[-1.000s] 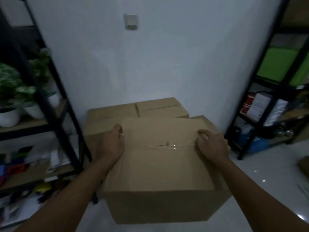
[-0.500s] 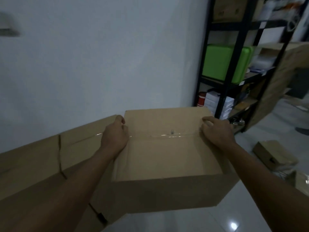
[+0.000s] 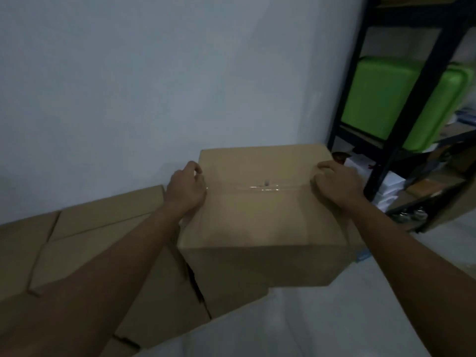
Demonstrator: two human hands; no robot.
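Head view: the left hand (image 3: pixel 184 191) curls its fingers over the 9 o'clock edge of a plain brown cardboard box (image 3: pixel 260 228) at the centre of the view, and the right hand (image 3: pixel 334 182) grips the 3 o'clock edge, knuckles bent. A strip of glossy clear tape (image 3: pixel 260 187) seals the top seam between them. Larger matte cardboard cartons (image 3: pixel 103 228) lie at 8 o'clock against a smooth white wall (image 3: pixel 154 86). A pale shiny floor (image 3: pixel 309 325) shows at 6 o'clock. At 2 o'clock a black metal rack (image 3: pixel 427 81) carries a green plastic tub (image 3: pixel 381 99).
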